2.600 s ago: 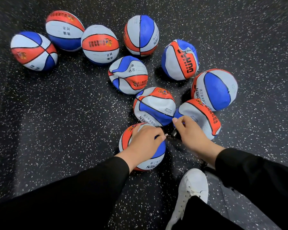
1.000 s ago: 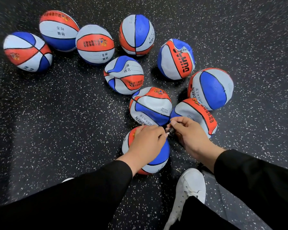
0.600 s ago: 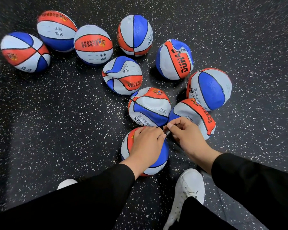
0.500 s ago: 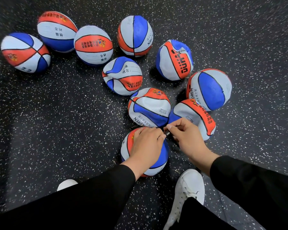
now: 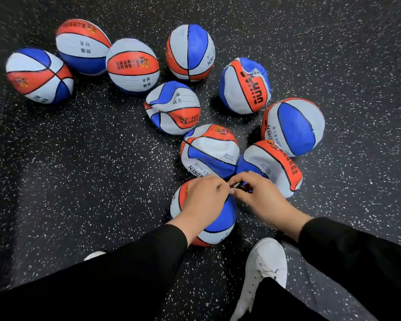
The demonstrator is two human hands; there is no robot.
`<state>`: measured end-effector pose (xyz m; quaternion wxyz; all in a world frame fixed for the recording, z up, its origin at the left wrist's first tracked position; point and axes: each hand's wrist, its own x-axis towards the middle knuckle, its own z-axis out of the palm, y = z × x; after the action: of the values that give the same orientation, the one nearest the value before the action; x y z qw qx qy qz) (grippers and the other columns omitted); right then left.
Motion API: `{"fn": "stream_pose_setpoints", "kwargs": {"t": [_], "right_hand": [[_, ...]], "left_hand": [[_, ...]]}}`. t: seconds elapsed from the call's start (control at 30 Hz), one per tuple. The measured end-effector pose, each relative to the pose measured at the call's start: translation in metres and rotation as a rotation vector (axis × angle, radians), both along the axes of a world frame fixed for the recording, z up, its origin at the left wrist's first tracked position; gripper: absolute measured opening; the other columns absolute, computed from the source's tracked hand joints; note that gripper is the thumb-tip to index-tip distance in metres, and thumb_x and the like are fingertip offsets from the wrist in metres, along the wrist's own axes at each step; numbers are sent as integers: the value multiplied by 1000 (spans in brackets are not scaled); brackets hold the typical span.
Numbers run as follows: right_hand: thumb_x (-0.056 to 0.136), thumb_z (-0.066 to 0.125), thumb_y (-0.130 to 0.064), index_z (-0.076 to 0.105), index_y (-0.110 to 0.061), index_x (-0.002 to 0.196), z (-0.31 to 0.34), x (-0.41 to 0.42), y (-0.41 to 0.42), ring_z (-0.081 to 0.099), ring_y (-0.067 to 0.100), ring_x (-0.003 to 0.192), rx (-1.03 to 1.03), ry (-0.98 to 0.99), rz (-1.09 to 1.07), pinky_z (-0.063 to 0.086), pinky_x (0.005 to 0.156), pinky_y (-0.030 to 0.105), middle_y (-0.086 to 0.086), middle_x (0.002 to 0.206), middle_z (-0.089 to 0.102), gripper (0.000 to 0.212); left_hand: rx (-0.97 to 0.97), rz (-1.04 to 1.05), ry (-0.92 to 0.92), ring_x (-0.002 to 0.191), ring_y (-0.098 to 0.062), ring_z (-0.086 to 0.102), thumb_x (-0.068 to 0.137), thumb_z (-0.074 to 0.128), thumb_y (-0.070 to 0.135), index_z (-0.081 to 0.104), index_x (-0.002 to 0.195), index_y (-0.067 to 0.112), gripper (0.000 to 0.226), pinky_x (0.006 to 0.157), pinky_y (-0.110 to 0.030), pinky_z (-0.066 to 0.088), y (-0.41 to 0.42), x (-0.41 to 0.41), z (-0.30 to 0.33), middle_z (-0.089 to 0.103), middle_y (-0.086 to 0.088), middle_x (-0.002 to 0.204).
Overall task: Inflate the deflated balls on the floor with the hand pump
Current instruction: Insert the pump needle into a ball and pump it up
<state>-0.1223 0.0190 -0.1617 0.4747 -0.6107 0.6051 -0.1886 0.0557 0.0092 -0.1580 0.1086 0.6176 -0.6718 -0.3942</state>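
Note:
Several red, white and blue balls lie on the dark speckled floor, most of them dented and soft. My left hand (image 5: 204,200) rests on top of the nearest ball (image 5: 220,224) and grips it. My right hand (image 5: 259,200) pinches the black pump nozzle (image 5: 236,185) at the ball's upper right edge, just beside my left fingertips. The rest of the pump is hidden under my right hand and arm.
Two crumpled balls (image 5: 210,151) (image 5: 272,166) lie just behind my hands. Further balls (image 5: 173,107) (image 5: 292,126) (image 5: 244,85) spread towards the back and left. My white shoe (image 5: 263,267) stands on the floor below my right hand, and another shoe tip (image 5: 94,255) shows at the left.
My right hand has brought the nozzle in against the near ball by my left fingertips. My left hand has kept its grip on the ball.

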Motion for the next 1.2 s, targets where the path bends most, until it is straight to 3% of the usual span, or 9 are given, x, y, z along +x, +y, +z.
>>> {"fn": "stream_pose_setpoints", "kwargs": {"t": [0.07, 0.17, 0.3, 0.57, 0.67, 0.8, 0.9, 1.1, 1.2], "right_hand": [[91, 71, -29, 65, -43, 95, -2, 3, -2, 60, 5, 87, -5, 36, -15, 46, 81, 24, -10, 96, 65, 16], [92, 71, -30, 65, -39, 99, -1, 1, -5, 63, 4, 84, 36, 18, -55, 45, 76, 21, -13, 95, 69, 12], [93, 70, -33, 63, -39, 103, 0, 2, -3, 67, 12, 76, 89, 1, -58, 53, 73, 30, -11, 86, 70, 13], [87, 71, -48, 51, -52, 124, -8, 2, -1, 70, 21, 73, 132, -19, -137, 58, 73, 43, -1, 87, 72, 43], [81, 70, -57, 44, -51, 133, -11, 1, 0, 69, 14, 89, 132, -5, -139, 55, 84, 39, -4, 106, 70, 58], [88, 73, -44, 47, -37, 134, -12, 4, 3, 66, 14, 81, 127, -10, -141, 54, 82, 39, -4, 87, 70, 53], [88, 76, -31, 49, -30, 139, -10, 2, 0, 61, 0, 75, 150, 13, -87, 46, 75, 19, -16, 80, 66, 57], [89, 76, -21, 50, -19, 147, -8, 7, -2, 56, 12, 98, 41, 268, -11, 30, 82, 13, 0, 126, 54, 63], [88, 76, -21, 47, -15, 147, -4, 9, -3, 59, 23, 119, 32, 314, -45, 38, 90, 23, 5, 136, 60, 66]], "left_hand": [[36, -16, 30, 110, -14, 57, 93, 61, 48, 75, 109, 24, 32, 106, -40, 42, 1, 6, 1, 67, 7, 112], [36, -170, -203, 146, -13, 33, 77, 68, 72, 47, 150, 36, 83, 124, -47, 23, 5, 28, 1, 42, 9, 155], [277, 61, -254, 158, -20, 14, 70, 76, 77, 21, 163, 34, 117, 125, -55, 23, 9, 68, -2, 13, 4, 172], [-68, -205, -228, 141, -12, 46, 104, 54, 49, 58, 144, 31, 44, 127, -44, 11, 8, 53, 8, 59, 12, 145], [-9, -234, -347, 131, -10, 51, 105, 42, 60, 65, 130, 37, 41, 125, -51, 8, 2, 32, 8, 65, 16, 128], [-7, -335, -436, 122, -16, 52, 110, 37, 50, 69, 109, 31, 37, 122, -57, 8, 4, 15, 10, 62, 10, 114], [-24, -311, -459, 117, -18, 53, 112, 36, 41, 67, 106, 27, 35, 123, -61, 9, 9, 8, 10, 61, 9, 109], [-28, -242, -414, 107, -18, 55, 110, 39, 39, 67, 98, 28, 33, 122, -60, 11, 7, 1, 6, 60, 10, 102], [-20, -227, -399, 104, -17, 55, 110, 39, 39, 65, 94, 28, 32, 122, -59, 11, 6, 0, 6, 56, 11, 97]]}}
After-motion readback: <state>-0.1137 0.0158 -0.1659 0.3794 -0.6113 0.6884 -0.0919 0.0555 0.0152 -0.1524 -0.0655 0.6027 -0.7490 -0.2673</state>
